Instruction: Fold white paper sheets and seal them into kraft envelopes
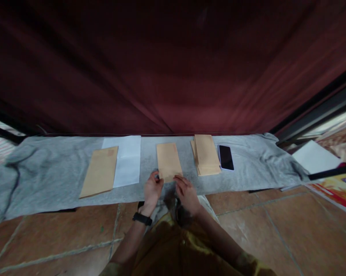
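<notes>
A tan envelope lies on a grey cloth straight ahead of me. My left hand, with a black watch at the wrist, pinches the envelope's near left corner with curled fingers. Beside it, my right hand rests on the near right edge, fingers bent down onto the paper. Further right sits a stack of tan envelopes. Off to the left lies another tan envelope, partly overlapping a white sheet.
A black phone lies right of the stack. A dark red curtain hangs behind the cloth. Brown floor tiles lie in front. At the far right are white paper and a colourful printed sheet.
</notes>
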A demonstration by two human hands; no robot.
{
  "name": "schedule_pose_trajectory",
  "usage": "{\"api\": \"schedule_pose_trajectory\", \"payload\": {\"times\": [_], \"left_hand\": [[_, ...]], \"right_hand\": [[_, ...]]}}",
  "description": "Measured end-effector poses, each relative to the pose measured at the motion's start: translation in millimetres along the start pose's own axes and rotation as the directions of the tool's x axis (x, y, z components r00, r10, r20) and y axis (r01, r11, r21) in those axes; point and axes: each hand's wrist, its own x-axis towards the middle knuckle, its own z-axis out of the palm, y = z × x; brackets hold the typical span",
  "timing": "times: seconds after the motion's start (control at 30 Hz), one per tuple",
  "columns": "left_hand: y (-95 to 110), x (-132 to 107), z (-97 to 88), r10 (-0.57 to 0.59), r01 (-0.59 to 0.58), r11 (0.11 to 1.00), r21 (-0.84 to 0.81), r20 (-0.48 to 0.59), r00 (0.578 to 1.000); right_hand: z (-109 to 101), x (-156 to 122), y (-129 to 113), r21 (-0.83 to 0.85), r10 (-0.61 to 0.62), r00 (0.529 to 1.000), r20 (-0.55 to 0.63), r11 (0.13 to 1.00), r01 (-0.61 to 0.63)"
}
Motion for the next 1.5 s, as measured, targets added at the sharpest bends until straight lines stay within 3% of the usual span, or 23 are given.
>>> {"api": "schedule_pose_trajectory", "payload": {"times": [0.07, 0.13, 0.23, 0.3, 0.4, 0.47, 0.57, 0.83, 1.17, 1.33, 1.5], "left_hand": [[1.8, -2.5, -0.9, 0.055, -0.053, 0.989, 0.141, -0.015, 0.998], [4.0, -6.1, -2.2, 0.06, -0.055, 0.979, 0.198, -0.02, 0.998], [6.6, -13.1, -3.6, 0.083, -0.075, 0.944, 0.32, -0.013, 0.996], [7.2, -18.5, -2.9, 0.165, -0.14, 0.893, 0.427, -0.021, 0.986], [4.8, -27.0, 2.3, 0.378, -0.331, 0.81, 0.485, -0.001, 0.926], [0.6, -32.5, 7.3, 0.496, -0.485, 0.759, 0.435, 0.097, 0.863], [-9.0, -39.3, 12.2, 0.561, -0.602, 0.699, 0.386, 0.227, 0.796], [-30.1, -44.5, 0.1, 0.547, -0.606, 0.642, 0.47, 0.273, 0.792], [-41.8, -50.1, -10.7, 0.585, -0.606, 0.622, 0.496, 0.22, 0.781], [-38.0, -48.4, -8.3, 0.583, -0.606, 0.58, 0.544, 0.242, 0.776], [-35.7, -48.0, -4.4, 0.599, -0.619, 0.462, 0.635, 0.291, 0.746]], "right_hand": [[1.5, 1.2, -1.6, -0.194, -0.137, 0.986, 0.092, 0.969, 0.152], [4.1, 0.2, -1.1, -0.3, -0.186, 0.97, 0.157, 0.927, 0.226], [7.6, -2.9, 2.0, -0.357, -0.187, 0.967, 0.173, 0.903, 0.239], [8.6, -4.2, 3.8, -0.365, -0.186, 0.967, 0.174, 0.9, 0.239], [8.8, -4.3, 5.3, -0.367, -0.186, 0.966, 0.178, 0.899, 0.241], [9.1, -3.9, 5.8, -0.369, -0.181, 0.967, 0.177, 0.899, 0.236], [9.7, -3.4, 6.7, -0.373, -0.178, 0.969, 0.174, 0.898, 0.232], [0.5, -5.7, 16.9, -0.381, -0.17, 0.974, 0.152, 0.899, 0.216], [-17.6, -16.1, 33.6, -0.41, -0.114, 0.989, 0.094, 0.901, 0.143], [-19.9, -9.6, 27.6, -0.401, -0.124, 0.989, 0.083, 0.904, 0.147], [-13.6, 9.2, 14.4, -0.375, -0.179, 0.972, 0.152, 0.9, 0.224]]}}
